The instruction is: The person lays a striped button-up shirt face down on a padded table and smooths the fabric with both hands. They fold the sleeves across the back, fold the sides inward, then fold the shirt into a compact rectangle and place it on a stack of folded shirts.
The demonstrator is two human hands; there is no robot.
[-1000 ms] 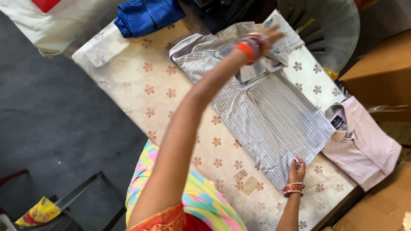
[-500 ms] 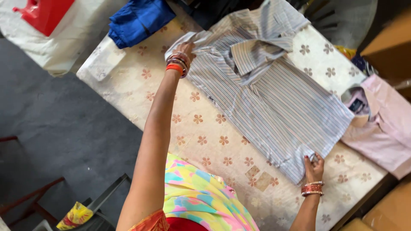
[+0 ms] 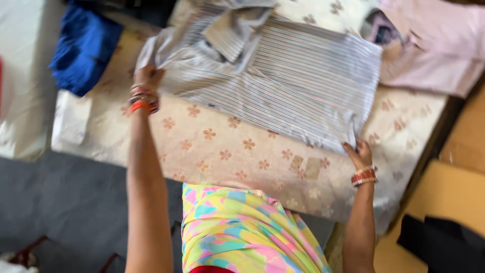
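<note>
A grey striped shirt (image 3: 283, 86) lies spread on a table covered with a cream floral cloth (image 3: 222, 151). My left hand (image 3: 147, 77) pinches the shirt's near-left edge by the shoulder, bangles on the wrist. At the near-right corner, my right hand (image 3: 357, 152) grips the shirt's bottom hem. The collar and a sleeve are bunched near the top middle.
A pale pink shirt (image 3: 434, 45) lies at the table's far right. A blue folded garment (image 3: 83, 48) rests at the upper left beside a white bag (image 3: 22, 101). Cardboard boxes (image 3: 454, 192) stand at the right, with a dark cloth (image 3: 444, 242) on one. Grey floor lies below left.
My left hand has drawn back from the shirt's far side to its near-left edge, pulling the fabric along. The right hand stays on the hem. The view has shifted closer.
</note>
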